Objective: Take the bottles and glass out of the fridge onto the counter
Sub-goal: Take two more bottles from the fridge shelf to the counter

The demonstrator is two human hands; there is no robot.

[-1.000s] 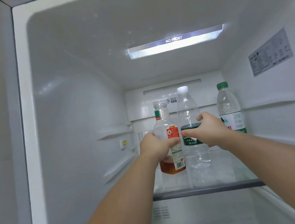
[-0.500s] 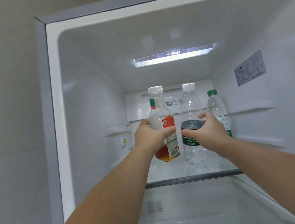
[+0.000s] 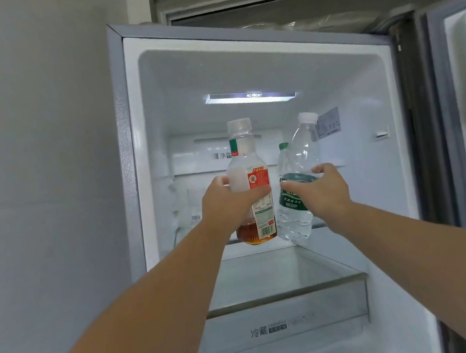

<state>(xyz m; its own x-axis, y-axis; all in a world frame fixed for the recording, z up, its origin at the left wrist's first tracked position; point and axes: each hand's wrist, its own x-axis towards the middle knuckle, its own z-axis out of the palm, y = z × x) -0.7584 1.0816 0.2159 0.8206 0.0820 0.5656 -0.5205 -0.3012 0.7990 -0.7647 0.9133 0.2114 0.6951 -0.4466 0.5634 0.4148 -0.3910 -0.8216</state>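
Tea bottle (image 3: 251, 179): amber liquid low in it, red-and-white label, white cap. It is upright in the left hand's grip, with its base in front of the upper shelf's edge.
Water bottle (image 3: 299, 164): clear, dark green label, white cap. It is just at 3 o'clock of the tea bottle and tilts with its cap toward 1 o'clock.
Left hand (image 3: 229, 203): its arm reaches up from 7 o'clock, back of hand toward the camera.
Left fingers (image 3: 258, 193): thumb across the label, the others round the far side, clamped on the tea bottle's middle.
Right hand (image 3: 322, 193): its arm reaches up from 4 o'clock.
Right fingers (image 3: 290, 186): thumb over the green label, the others curled behind, clamped on the water bottle.
Green-capped bottle (image 3: 283, 147): deep inside, showing between the two held bottles.
Fridge (image 3: 145, 158): open, with a light strip (image 3: 250, 97) at 12 o'clock and a glass shelf (image 3: 270, 278) and drawer (image 3: 288, 324) at 6 o'clock.
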